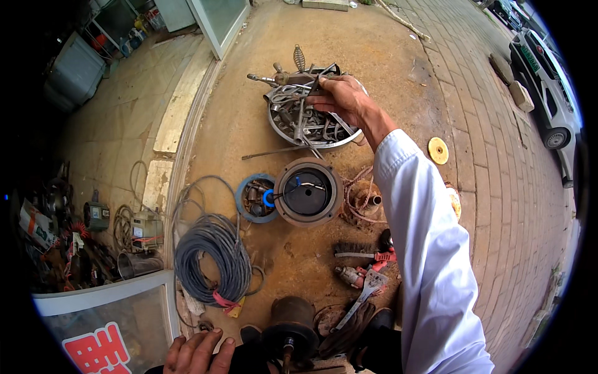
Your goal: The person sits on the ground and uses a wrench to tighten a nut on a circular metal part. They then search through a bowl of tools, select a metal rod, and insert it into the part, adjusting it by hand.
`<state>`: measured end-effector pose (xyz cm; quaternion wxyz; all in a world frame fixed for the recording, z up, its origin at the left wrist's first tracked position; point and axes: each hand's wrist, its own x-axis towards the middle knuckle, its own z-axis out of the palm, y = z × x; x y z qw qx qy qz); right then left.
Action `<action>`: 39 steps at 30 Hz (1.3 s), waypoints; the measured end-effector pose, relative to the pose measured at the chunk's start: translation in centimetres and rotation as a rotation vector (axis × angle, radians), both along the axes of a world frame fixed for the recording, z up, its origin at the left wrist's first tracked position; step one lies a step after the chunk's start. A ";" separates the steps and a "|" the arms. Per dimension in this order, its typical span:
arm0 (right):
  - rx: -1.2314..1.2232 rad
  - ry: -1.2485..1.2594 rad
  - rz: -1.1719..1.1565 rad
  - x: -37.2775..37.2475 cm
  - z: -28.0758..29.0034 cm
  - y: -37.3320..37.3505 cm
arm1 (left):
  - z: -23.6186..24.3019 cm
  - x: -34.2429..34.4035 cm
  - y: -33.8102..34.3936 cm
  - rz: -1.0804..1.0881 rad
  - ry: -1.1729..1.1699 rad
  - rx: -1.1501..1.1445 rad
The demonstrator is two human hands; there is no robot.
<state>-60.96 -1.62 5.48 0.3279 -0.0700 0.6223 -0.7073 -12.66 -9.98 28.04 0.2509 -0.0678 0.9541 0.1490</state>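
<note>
My right hand (pixel 341 98) reaches out over a round metal basin (pixel 281 132) heaped with wrenches, sockets and other metal tools. Its thumb and fingers close around something among the tools that I cannot make out. A wire-coil whisk-like tool (pixel 299 59) sticks up at the basin's far side. My left hand (pixel 200 354) is low in the picture, fingers stretched out and holding nothing, near my leg. Between my feet stands a dark cylindrical motor part (pixel 293 315) with a shaft. Farther forward sits a round brown housing (pixel 337 198) with blue-tipped wires inside.
Left of the housing are a blue-rimmed bowl of small parts (pixel 240 194) and a coil of grey cable (pixel 187 249). To the right lie a rusty pump part (pixel 363 198), a brush (pixel 354 250), a red power drill (pixel 352 276) and an adjustable wrench (pixel 367 290). A glass door (pixel 103 302) borders the left.
</note>
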 end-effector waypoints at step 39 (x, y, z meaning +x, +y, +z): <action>0.195 0.051 -0.139 -1.7 -7.6 3.5 | -0.2 1.4 -1.8 0.023 -0.017 -0.052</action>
